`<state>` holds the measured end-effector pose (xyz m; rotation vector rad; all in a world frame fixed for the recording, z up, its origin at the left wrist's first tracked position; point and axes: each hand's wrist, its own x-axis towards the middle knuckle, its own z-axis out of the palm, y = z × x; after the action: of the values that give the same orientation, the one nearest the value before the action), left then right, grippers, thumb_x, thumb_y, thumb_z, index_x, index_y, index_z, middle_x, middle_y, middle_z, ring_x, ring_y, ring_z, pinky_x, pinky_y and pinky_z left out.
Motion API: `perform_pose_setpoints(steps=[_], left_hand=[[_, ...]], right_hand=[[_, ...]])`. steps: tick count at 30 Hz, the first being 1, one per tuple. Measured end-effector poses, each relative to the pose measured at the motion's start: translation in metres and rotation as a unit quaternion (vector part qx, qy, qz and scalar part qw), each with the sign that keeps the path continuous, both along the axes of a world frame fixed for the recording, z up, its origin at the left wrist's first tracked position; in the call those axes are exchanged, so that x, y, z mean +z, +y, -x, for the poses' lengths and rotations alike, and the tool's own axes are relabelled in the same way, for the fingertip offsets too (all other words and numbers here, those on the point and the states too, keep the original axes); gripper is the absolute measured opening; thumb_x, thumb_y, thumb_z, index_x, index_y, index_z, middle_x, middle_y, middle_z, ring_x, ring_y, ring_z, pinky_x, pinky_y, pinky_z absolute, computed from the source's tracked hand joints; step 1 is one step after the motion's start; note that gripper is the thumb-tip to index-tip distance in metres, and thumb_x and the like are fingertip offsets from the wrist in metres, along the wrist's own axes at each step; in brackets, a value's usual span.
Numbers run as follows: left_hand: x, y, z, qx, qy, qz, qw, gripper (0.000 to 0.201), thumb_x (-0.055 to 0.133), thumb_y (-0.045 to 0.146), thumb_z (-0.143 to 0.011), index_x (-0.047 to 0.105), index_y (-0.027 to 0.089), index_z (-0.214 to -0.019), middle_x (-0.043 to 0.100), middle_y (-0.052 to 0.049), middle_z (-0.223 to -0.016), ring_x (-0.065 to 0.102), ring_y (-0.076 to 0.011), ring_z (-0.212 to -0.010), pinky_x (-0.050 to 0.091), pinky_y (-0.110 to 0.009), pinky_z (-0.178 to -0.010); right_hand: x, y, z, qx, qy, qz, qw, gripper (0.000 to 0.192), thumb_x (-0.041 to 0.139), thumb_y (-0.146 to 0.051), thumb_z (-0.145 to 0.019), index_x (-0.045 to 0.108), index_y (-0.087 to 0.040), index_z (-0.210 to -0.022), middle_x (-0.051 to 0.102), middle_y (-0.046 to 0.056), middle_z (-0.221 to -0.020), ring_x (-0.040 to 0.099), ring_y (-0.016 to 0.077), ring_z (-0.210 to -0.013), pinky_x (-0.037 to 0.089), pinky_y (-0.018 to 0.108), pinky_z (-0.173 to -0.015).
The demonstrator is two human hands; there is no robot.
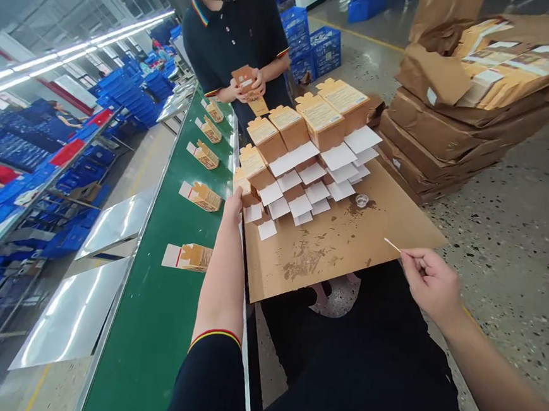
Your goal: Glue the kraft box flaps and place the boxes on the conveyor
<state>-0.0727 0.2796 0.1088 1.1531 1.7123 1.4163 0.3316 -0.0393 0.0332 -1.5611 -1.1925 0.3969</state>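
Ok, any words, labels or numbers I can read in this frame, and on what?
None can be read.
Cartons: printed label panels, too small and blurred.
Cartons on the conveyor belt: print blurred.
Flat stock in the brown wrapped stacks: label print illegible.

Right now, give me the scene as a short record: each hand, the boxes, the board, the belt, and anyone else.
left hand: touching the nearest box in the row
right hand: pinching a thin stick
boxes: brown, in overlapping rows, white flaps open
board: brown cardboard, stained, with a small clear cup
belt: green, single boxes spaced along it
co-worker: at the far end, holding a box
stack: flat cardboard on the floor
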Motion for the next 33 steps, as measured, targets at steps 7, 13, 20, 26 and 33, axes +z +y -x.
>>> perform_pose_setpoints(steps=[7, 13, 20, 26, 33], left_hand=[[-0.012, -0.078, 0.021, 0.041, -0.086, -0.047, 0.994, 0.063, 0.068, 0.065, -0.102, 0.071, 0.016, -0.141, 0.078, -0.018, -0.143, 0.074, -0.0360, -0.141, 0.064, -0.048, -0.114], [-0.048, -0.207, 0.004, -0.123, -0.182, -0.019, 0.975, 0.082, 0.087, 0.067, -0.087, 0.066, 0.032, -0.158, 0.067, -0.012, -0.167, 0.064, -0.0417, -0.157, 0.063, -0.056, -0.121], [-0.087, -0.264, -0.042, -0.130, -0.217, 0.060, 0.966, 0.085, 0.105, 0.062, -0.072, 0.072, 0.028, -0.143, 0.077, -0.018, -0.152, 0.074, -0.0399, -0.143, 0.064, -0.055, -0.118], [-0.093, -0.247, -0.057, -0.105, -0.199, 0.049, 0.973, 0.093, 0.111, 0.056, -0.064, 0.066, 0.025, -0.139, 0.078, -0.018, -0.146, 0.076, -0.0362, -0.139, 0.060, -0.054, -0.123], [-0.095, -0.245, -0.065, -0.110, -0.155, 0.065, 0.980, 0.084, 0.110, 0.058, -0.065, 0.069, 0.024, -0.129, 0.081, -0.016, -0.136, 0.081, -0.0333, -0.127, 0.063, -0.051, -0.118]], right_hand=[[0.012, 0.050, -0.036, 0.020, -0.136, 0.049, 0.989, 0.051, 0.054, -0.066, -0.113, 0.071, -0.024, -0.090, 0.053, -0.002, -0.059, 0.045, 0.0142, -0.052, 0.036, 0.032, -0.054], [0.019, 0.168, -0.052, 0.166, -0.249, 0.095, 0.949, 0.046, 0.056, -0.052, -0.117, 0.067, -0.022, -0.085, 0.053, -0.003, -0.058, 0.038, 0.0102, -0.050, 0.025, 0.029, -0.057], [0.005, 0.215, -0.060, 0.206, -0.252, 0.071, 0.943, 0.054, 0.073, -0.045, -0.113, 0.054, -0.025, -0.066, 0.035, -0.008, -0.048, 0.026, 0.0087, -0.048, 0.029, 0.032, -0.062], [0.009, 0.147, -0.048, 0.168, -0.218, 0.076, 0.958, 0.028, 0.065, -0.041, -0.113, 0.069, -0.024, -0.090, 0.055, -0.002, -0.061, 0.042, 0.0147, -0.053, 0.028, 0.033, -0.059], [-0.020, 0.039, 0.077, 0.294, -0.163, -0.002, 0.942, 0.026, 0.054, -0.022, -0.113, 0.070, -0.023, -0.092, 0.059, -0.003, -0.060, 0.052, 0.0158, -0.057, 0.040, 0.031, -0.069]])
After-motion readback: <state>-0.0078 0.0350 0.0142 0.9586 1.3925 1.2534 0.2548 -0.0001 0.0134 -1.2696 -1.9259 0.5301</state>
